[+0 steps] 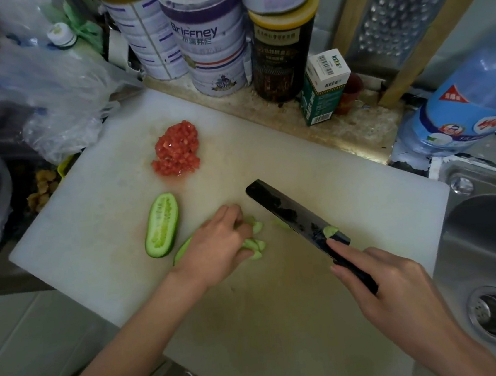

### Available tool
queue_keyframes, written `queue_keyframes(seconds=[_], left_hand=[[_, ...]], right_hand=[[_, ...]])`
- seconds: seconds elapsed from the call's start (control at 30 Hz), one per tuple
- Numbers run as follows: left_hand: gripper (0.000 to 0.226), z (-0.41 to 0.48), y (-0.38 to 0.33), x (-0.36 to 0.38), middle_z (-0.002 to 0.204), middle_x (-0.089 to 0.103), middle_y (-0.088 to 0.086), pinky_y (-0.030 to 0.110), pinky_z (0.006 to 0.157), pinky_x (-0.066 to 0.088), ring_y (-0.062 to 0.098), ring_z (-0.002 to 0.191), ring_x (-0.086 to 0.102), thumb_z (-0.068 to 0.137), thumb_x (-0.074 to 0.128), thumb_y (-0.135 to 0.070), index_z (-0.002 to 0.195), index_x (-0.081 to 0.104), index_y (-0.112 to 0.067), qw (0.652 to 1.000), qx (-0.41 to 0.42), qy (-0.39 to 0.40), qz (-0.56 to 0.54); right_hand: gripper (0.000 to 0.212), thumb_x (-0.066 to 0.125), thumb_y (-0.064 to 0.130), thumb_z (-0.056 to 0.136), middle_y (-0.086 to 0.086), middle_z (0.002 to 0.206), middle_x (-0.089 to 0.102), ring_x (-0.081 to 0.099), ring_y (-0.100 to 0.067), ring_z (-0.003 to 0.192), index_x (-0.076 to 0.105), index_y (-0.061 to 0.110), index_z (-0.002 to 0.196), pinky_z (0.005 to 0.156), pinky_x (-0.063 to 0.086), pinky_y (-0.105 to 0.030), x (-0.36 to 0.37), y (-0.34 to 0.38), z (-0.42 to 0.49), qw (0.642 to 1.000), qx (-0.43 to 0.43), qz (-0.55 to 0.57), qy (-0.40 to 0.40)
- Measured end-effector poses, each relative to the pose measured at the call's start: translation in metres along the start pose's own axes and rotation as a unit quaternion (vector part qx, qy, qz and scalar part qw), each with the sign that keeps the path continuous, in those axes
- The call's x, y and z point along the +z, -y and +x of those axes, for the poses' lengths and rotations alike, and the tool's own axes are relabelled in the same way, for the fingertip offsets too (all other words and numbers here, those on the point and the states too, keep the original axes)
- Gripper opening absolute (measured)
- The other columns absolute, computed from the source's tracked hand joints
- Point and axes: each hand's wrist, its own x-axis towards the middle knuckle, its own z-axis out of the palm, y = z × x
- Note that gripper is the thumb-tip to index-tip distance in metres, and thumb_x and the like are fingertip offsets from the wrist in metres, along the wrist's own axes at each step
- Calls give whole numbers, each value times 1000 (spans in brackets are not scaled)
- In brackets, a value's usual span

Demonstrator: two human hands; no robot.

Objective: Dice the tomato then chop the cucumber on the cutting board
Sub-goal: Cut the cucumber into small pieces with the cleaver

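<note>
The cucumber is held by the left hand, just left of the knife gripped by the right hand.

A cucumber piece is held on the cutting board by the left hand, with slices just right of it; a knife is gripped by the right hand.
</note>
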Motion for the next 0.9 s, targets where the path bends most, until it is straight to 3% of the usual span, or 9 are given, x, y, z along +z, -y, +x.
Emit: queue_keyframes(seconds=[0.13,0.4,0.57,0.67,0.8,0.9], left_hand=[[35,3,1,0,104,52,11,43,77,52,29,99,52,76,80,-30,99,65,-8,999,-31,24,-14],[44,-4,-9,-3,70,59,-4,25,59,48,20,63,62,51,93,-32,73,57,-21,1000,-7,7,30],[24,-11,-2,-1,85,61,-3,33,62,51,25,69,63,77,78,-26,89,57,-23,993,-44,-16,-111],[19,5,12,-15,81,57,-9,28,68,48,11,70,56,79,79,-23,91,64,-21,972,-85,-1,-220],[21,33,24,-24,83,59,-4,29,75,48,12,76,55,77,81,-22,94,72,-13,974,-69,66,-204],[27,37,28,-20,88,58,-1,35,75,51,17,78,58,76,82,-24,97,71,-12,979,-43,62,-189]], right_hand=[[37,58,42,90,11,61,50,45,-8,41,64,26,122,42,40,-20,-1,-3,3,1000,-1,6,-11],[39,55,44,88,11,61,50,44,-4,42,63,29,124,43,39,-18,-3,-2,6,1000,12,17,-10],[41,53,44,87,9,62,53,47,-8,42,63,29,124,41,44,-25,-5,-3,8,1000,21,16,-6],[41,53,44,86,10,61,51,46,-8,43,63,29,123,42,42,-23,-6,-3,8,999,29,15,-7],[41,52,45,86,9,61,53,47,-8,44,64,29,123,43,41,-22,-6,-1,7,999,40,16,-2],[42,51,47,86,9,62,55,48,-5,47,63,31,124,44,40,-21,-3,0,4,998,61,26,4]])
